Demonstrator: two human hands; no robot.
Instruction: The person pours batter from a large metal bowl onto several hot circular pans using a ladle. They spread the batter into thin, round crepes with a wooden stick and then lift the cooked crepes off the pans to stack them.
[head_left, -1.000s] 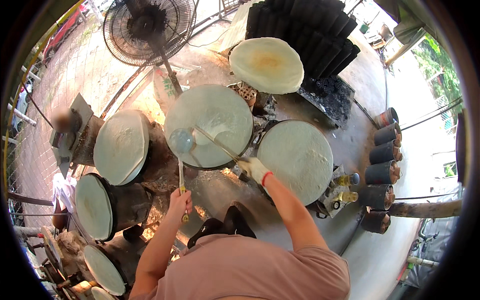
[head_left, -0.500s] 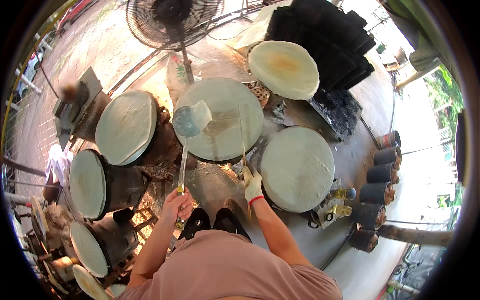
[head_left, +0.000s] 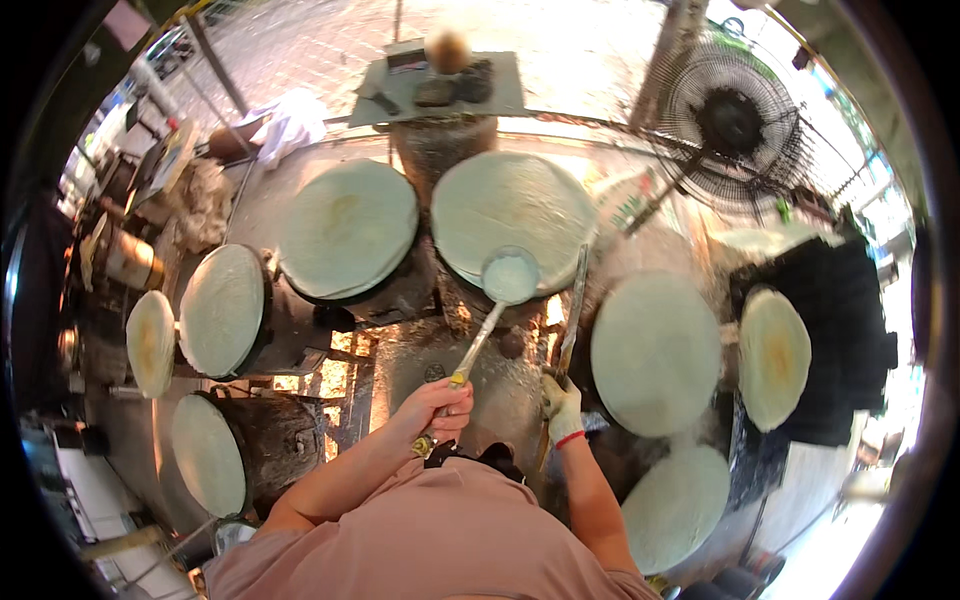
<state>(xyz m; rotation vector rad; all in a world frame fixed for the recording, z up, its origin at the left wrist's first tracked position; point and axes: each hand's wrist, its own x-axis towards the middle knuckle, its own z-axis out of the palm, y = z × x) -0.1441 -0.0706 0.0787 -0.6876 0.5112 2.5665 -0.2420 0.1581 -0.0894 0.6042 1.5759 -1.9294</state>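
My bare left hand (head_left: pixel 437 410) is closed round the handle of a long-handled ladle (head_left: pixel 483 333). The ladle's round bowl (head_left: pixel 510 276), with pale contents, is over the near edge of a wide thin pancake (head_left: pixel 515 210) on a round griddle; whether it touches cannot be told. In a white work glove with a red cuff, my right hand (head_left: pixel 563 400) grips a long, narrow flat stick (head_left: pixel 574 310). That stick points away from me, its far end beside the pancake's right edge. Another round pale pancake (head_left: pixel 656 355) lies to its right.
More round pancakes sit on griddles at the left, including one large pancake (head_left: pixel 348 230). A standing fan (head_left: pixel 730 122) is at the far right, near a dark stack (head_left: pixel 850 330) with a pancake (head_left: pixel 774 358) before it. A small board (head_left: pixel 500 95) with objects stands beyond.
My view has turned left, so the fan now shows at the right. The ladle's bowl has gone from one pancake to the one left of it. Both tools stay in my hands.
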